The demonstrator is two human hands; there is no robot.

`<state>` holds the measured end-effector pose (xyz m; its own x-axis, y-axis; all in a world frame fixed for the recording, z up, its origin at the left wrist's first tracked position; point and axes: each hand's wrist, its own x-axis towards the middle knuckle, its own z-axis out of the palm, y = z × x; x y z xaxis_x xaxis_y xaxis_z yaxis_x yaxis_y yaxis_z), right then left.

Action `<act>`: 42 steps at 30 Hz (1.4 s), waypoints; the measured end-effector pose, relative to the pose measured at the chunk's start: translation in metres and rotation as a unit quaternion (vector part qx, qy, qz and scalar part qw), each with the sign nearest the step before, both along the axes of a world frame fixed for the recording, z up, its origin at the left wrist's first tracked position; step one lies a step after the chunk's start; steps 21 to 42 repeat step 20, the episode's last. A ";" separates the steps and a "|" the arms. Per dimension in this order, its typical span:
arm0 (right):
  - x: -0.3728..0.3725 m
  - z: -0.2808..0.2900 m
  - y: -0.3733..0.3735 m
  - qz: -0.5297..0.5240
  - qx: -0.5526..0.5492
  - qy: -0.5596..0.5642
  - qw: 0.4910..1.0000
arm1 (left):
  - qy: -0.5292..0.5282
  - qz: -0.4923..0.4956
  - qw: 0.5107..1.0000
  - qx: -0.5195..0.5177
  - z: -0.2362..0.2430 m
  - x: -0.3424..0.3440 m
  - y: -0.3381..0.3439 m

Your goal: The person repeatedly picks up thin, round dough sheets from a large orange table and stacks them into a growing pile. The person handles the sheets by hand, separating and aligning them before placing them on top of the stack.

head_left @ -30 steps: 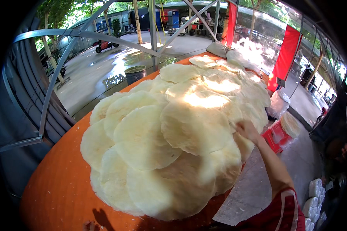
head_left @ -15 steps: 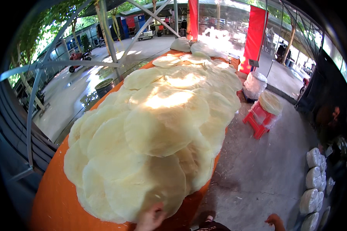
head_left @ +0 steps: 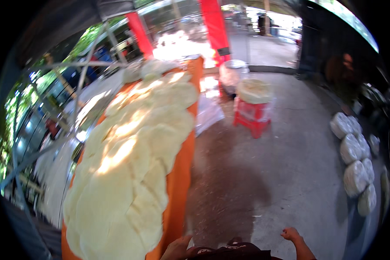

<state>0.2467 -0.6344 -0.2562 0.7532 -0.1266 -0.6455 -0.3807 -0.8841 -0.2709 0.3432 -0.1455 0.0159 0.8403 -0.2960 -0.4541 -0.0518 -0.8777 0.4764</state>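
Large, thin, round, pale-yellow sheets lie overlapped along a long orange table on my left. At the lower edge, my left hand is beside the table's right side, close to my dark clothing; its fingers are blurred, and I see nothing held in it. My right hand hangs over the grey floor, away from the table, with its fingers curled in and nothing visible in them.
A red plastic stool bears a stack of round pale sheets in clear plastic. Behind it stands a plastic-wrapped bundle. White wrapped packages line the floor at right. Metal poles rise beyond the table's left side.
My view has swung right, so the table now sits further left. My left hand has come off the near sheets to beside the table. My right hand shows more fully, still curled.
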 end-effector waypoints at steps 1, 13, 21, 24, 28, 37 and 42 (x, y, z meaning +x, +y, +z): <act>0.012 0.013 -0.015 -0.041 0.001 -0.020 0.999 | 0.041 -0.021 0.999 0.016 0.001 0.017 -0.020; -0.029 -0.052 -0.105 -0.276 -0.036 0.011 0.961 | 0.022 -0.203 0.975 0.092 -0.091 0.248 -0.154; 0.048 0.010 -0.104 -0.321 0.026 0.045 0.946 | -0.087 -0.488 0.860 0.124 -0.192 0.439 -0.290; 0.048 0.010 -0.104 -0.321 0.026 0.045 0.946 | -0.087 -0.488 0.860 0.124 -0.192 0.439 -0.290; 0.048 0.010 -0.104 -0.321 0.026 0.045 0.946 | -0.087 -0.488 0.860 0.124 -0.192 0.439 -0.290; 0.048 0.010 -0.104 -0.321 0.026 0.045 0.946 | -0.087 -0.488 0.860 0.124 -0.192 0.439 -0.290; 0.048 0.010 -0.104 -0.321 0.026 0.045 0.946 | -0.087 -0.488 0.860 0.124 -0.192 0.439 -0.290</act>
